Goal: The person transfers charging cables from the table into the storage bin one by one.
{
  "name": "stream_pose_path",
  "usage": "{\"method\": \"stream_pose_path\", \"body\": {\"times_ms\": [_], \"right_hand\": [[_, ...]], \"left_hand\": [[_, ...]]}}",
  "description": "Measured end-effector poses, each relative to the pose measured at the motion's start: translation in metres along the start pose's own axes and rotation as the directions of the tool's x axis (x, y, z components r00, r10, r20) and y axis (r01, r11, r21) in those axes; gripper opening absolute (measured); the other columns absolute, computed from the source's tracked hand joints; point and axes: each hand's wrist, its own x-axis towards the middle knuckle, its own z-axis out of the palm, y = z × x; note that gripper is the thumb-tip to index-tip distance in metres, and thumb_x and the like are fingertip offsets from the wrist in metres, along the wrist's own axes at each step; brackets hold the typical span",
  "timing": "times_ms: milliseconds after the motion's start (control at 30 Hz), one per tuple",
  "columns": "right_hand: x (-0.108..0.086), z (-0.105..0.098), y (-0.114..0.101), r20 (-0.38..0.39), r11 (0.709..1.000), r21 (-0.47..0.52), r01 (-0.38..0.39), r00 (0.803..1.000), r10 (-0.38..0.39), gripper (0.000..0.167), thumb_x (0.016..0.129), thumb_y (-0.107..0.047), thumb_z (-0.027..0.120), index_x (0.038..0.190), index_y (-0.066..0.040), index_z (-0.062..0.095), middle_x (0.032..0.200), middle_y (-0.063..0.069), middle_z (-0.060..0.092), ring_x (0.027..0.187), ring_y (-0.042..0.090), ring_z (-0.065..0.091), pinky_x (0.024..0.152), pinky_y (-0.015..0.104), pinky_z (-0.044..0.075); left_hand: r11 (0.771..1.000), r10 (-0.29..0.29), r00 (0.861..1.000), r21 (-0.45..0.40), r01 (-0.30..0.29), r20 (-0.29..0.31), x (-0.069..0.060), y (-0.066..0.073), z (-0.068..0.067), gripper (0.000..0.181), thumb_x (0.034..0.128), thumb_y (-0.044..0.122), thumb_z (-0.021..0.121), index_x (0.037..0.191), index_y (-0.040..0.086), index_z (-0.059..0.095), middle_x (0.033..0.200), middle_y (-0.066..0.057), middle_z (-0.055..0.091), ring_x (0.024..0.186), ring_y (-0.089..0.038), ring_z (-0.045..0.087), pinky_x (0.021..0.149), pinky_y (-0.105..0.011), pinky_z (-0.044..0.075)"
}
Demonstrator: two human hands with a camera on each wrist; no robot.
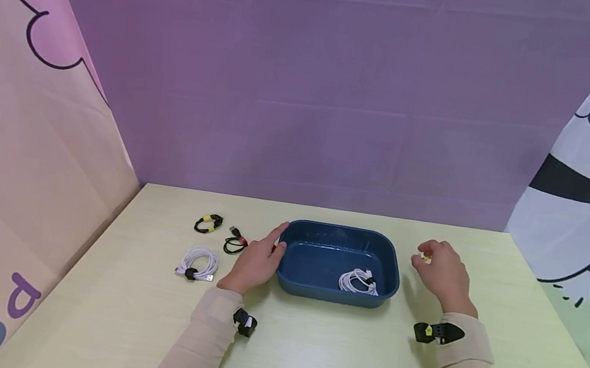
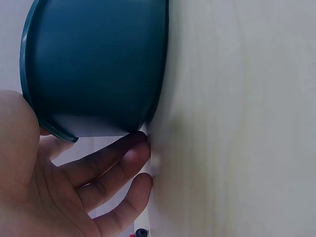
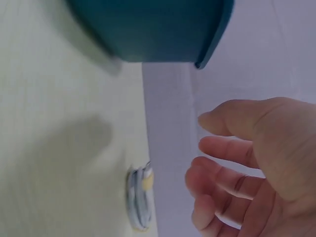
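Observation:
A blue plastic bin (image 1: 307, 291) stands on the table with a coiled white cable (image 1: 351, 281) inside, bound by a black tie. My left hand (image 1: 257, 263) holds the bin's left end, thumb at the rim and fingers against the outer wall (image 2: 98, 64). Right of the bin, my right hand (image 1: 443, 275) hovers above the table with loosely bent fingers and nothing in them. Below it lies a pale coiled cable with a yellow tie (image 3: 139, 197); from the head view, the hand hides most of that coil.
Left of the bin lie a black cable with yellow ties (image 1: 209, 223), a black cable with a red tie (image 1: 235, 241) and a coiled white cable with a black tie (image 1: 199, 264). A purple cloth (image 1: 309, 96) hangs behind the table (image 1: 325, 356), with printed cloths at both sides.

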Motion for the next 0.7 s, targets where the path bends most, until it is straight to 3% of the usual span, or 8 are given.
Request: {"method": "stream_pose_path", "body": {"times_ms": [367,700], "right_hand": [[-0.001,0.002,0.020,0.097,0.999,-0.030,-0.046,0.994,0.048,0.043,0.097,-0.024,0.060,0.127,0.006,0.063,0.123,0.032,0.058,0.109,0.053,0.062,0.083,0.060,0.051],[-0.002,0.003,0.028,0.180,0.995,-0.058,-0.085,0.979,0.094,0.038,0.093,-0.013,0.062,0.125,0.007,0.063,0.121,0.034,0.059,0.099,0.044,0.063,0.079,0.054,0.051]], "left_hand": [[1.000,0.000,1.000,0.001,0.000,0.005,0.001,-0.002,0.000,0.053,0.1103,0.029,0.043,0.162,0.024,0.031,0.060,0.000,0.046,0.047,-0.015,0.039,0.051,-0.030,0.032],[1.000,-0.010,1.000,0.009,0.010,0.007,0.002,-0.003,0.002,0.053,0.1102,0.030,0.043,0.162,0.026,0.031,0.061,0.000,0.046,0.048,-0.016,0.039,0.052,-0.030,0.032]]}}
